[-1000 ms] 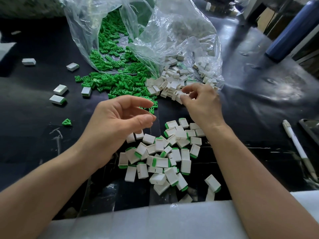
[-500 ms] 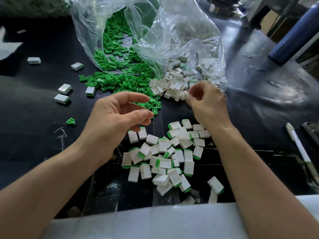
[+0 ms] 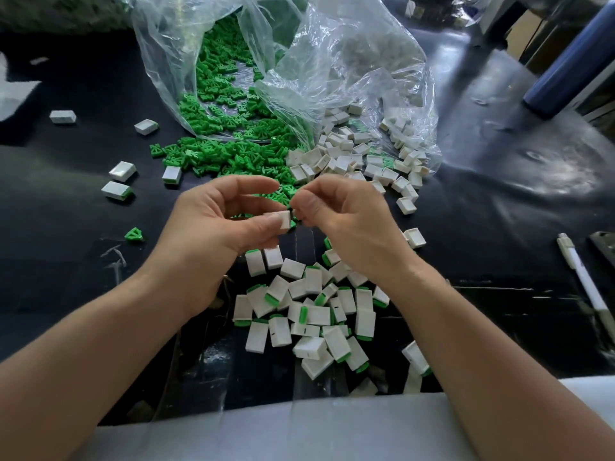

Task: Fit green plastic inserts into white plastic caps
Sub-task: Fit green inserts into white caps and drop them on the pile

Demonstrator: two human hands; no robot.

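Note:
My left hand [image 3: 216, 227] pinches a white cap [image 3: 280, 221] between thumb and fingers, above the black table. My right hand [image 3: 349, 227] meets it from the right, its curled fingertips closed on the cap's right end; whether a green insert sits between them is hidden. Loose green inserts [image 3: 233, 154] spill from a clear plastic bag [image 3: 332, 61] just beyond my hands. Empty white caps [image 3: 349, 158] lie heaped at the bag's right mouth. A pile of caps fitted with green inserts [image 3: 316, 311] lies below my wrists.
Stray caps [image 3: 123, 171] and a single green insert [image 3: 134, 234] lie on the table [image 3: 66, 261] to the left. A white pen [image 3: 585, 287] lies at the right, a dark blue cylinder [image 3: 572, 61] at the far right. White foam sheet [image 3: 299, 427] covers the near edge.
My right hand left the heap of empty caps and came back toward me and leftward with a cap. My left hand closed its thumb on that cap.

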